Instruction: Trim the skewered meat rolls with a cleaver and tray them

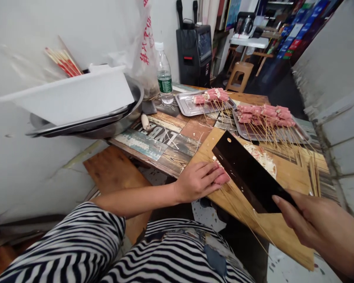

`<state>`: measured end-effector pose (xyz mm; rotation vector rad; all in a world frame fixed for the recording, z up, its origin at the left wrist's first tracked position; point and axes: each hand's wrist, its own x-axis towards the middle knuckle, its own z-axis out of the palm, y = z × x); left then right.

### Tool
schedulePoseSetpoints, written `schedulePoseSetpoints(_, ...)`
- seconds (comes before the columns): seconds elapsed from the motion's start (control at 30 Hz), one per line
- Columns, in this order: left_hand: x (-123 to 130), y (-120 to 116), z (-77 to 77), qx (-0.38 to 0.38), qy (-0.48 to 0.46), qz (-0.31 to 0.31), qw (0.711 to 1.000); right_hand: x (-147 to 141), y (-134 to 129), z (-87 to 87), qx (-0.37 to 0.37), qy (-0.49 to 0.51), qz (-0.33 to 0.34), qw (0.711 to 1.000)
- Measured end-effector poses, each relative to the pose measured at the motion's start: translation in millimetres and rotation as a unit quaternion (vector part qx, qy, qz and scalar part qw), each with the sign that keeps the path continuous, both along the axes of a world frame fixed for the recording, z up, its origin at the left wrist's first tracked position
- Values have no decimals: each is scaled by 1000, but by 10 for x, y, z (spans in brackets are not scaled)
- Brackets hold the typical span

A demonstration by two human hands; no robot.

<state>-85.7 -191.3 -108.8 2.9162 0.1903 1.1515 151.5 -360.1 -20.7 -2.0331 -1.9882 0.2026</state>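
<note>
My right hand [312,224] grips a black cleaver [249,173], its broad blade tilted over the wooden cutting board [292,177]. My left hand [199,181] is closed over pink meat rolls [222,177] at the board's left edge, fingers pressed on them. Thin skewers [243,220] run from the rolls toward my body across the board. Beyond the blade lies a heap of white enoki mushroom strands [264,159], partly hidden by the cleaver. How many rolls sit under my fingers I cannot tell.
Two metal trays hold skewered meat rolls: a fuller one [302,135] at the right, another [185,105] farther back. Loose bamboo skewers [314,173] lie right of the board. A water bottle [165,78], a large metal bowl [112,127] and a black speaker-like box [191,55] stand along the wall.
</note>
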Motion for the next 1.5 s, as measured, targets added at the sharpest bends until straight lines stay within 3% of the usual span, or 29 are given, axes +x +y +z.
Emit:
schedulePoseSetpoints(0.2, 10, -1, -6, -6, -5, 8, 1000, 15, 53, 45, -13, 12, 14, 1000)
schedulePoseSetpoints(0.33, 5, 6, -35, -13, -7, 2, 1000, 44, 69, 50, 14, 11, 37, 999)
schedulePoseSetpoints(0.57, 17, 12, -57, -5, -8, 1, 1000, 165, 2, -64, 54, -73, 84, 992)
schedulePoseSetpoints(0.8, 19, 10, -51, 11, -13, -2, 1000, 166, 80, -22, 86, -65, 132, 985)
schedulePoseSetpoints(0.9, 21, 6, -55, 14, -11, -2, 1000, 143, 172, -81, 35, -49, 91, 994)
schedulePoseSetpoints(1.03, 30, -3, -35, 2, -10, 4, 1000, 52, 376, -143, -87, -13, 14, 996)
schedulePoseSetpoints(1.13, 22, -12, 18, -23, 4, 7, 1000, -10, 427, -46, -78, -3, -24, 997)
schedulePoseSetpoints(1.23, -2, -42, 113, -56, 46, 18, 997, -10, 303, 153, -13, -1, -86, 996)
schedulePoseSetpoints(1.33, -1, -114, 234, -53, 103, 48, 992, 45, 72, 293, 6, 9, -142, 990)
schedulePoseSetpoints(1.4, 36, -182, 297, -12, 150, 25, 988, 98, -96, 273, 3, 29, -167, 986)
schedulePoseSetpoints(1.5, 144, -277, 328, 57, 214, -40, 974, 184, -331, 87, -2, 89, -201, 975)
